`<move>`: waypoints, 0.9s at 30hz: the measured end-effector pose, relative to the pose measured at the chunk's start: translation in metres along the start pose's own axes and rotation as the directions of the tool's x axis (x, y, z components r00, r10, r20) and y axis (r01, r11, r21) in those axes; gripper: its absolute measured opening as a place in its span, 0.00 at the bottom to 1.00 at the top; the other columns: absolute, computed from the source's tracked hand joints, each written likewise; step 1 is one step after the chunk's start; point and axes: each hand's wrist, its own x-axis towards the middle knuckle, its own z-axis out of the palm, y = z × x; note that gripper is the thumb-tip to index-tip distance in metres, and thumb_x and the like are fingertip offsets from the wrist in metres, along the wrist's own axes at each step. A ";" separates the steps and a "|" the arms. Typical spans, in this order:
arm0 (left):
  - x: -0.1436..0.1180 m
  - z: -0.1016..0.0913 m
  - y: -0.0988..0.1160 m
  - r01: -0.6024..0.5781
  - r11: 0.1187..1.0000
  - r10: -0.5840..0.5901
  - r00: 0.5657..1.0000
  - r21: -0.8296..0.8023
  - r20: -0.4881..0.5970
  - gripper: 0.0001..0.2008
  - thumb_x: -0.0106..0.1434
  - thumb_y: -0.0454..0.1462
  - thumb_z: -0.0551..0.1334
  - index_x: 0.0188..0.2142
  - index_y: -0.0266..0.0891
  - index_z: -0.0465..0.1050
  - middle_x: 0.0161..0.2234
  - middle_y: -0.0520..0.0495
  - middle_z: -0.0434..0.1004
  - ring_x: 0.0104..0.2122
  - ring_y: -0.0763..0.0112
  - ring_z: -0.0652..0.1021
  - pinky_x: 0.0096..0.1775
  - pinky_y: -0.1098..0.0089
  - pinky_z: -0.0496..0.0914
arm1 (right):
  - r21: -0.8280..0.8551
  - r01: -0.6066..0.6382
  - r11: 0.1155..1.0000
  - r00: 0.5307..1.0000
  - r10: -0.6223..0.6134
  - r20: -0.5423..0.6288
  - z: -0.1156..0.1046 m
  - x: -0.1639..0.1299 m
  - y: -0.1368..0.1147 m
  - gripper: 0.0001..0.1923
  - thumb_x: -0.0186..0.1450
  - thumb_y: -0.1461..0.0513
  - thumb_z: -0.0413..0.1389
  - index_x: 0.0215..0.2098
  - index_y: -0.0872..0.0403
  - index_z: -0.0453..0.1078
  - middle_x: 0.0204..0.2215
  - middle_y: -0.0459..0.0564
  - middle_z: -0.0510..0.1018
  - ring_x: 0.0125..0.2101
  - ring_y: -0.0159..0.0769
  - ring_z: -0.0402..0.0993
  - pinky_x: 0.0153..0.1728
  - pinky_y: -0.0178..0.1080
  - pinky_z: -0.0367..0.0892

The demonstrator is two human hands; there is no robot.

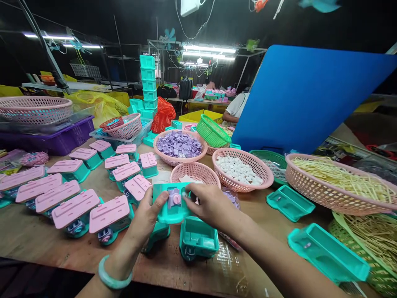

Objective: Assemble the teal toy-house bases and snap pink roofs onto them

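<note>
bare table (37, 236) lies open near left; pink-topped boxes (74, 207) crowd the left, baskets (242, 167) block far, teal trays (328, 252) right.

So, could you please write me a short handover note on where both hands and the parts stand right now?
Left hand: holds the teal case from the left, above the table.
Right hand: fingertips at the purple piece on that case.
Done: pink-topped cases in rows on the left.
Left: open teal cases in front and to the right.
Supplies: baskets of purple pieces, white pieces and yellow sticks behind.
</note>
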 end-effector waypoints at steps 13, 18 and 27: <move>0.028 -0.018 0.003 0.065 0.982 -0.088 0.988 -0.178 -0.129 0.34 0.60 0.55 0.68 0.61 0.42 0.71 0.56 0.42 0.80 0.58 0.50 0.76 0.59 0.57 0.69 | 0.029 -0.359 0.933 0.931 0.360 -0.057 0.029 0.104 0.115 0.12 0.69 0.68 0.52 0.44 0.55 0.78 0.43 0.55 0.83 0.45 0.41 0.78 0.51 0.43 0.69; 0.033 -0.024 0.004 0.078 0.969 -0.123 0.975 -0.234 -0.185 0.34 0.59 0.53 0.70 0.62 0.44 0.70 0.58 0.45 0.79 0.61 0.52 0.74 0.60 0.59 0.70 | -0.108 -0.383 0.918 0.889 0.397 0.229 0.052 0.181 0.147 0.08 0.71 0.61 0.58 0.47 0.56 0.75 0.48 0.52 0.80 0.48 0.40 0.77 0.51 0.46 0.73; 0.042 -0.032 -0.003 0.098 0.956 -0.167 0.957 -0.277 -0.237 0.33 0.60 0.52 0.70 0.62 0.44 0.69 0.58 0.46 0.78 0.61 0.52 0.74 0.56 0.60 0.73 | -0.130 -0.471 0.873 0.801 0.484 0.353 0.058 0.200 0.166 0.16 0.71 0.55 0.59 0.53 0.55 0.72 0.51 0.52 0.77 0.47 0.42 0.77 0.47 0.47 0.76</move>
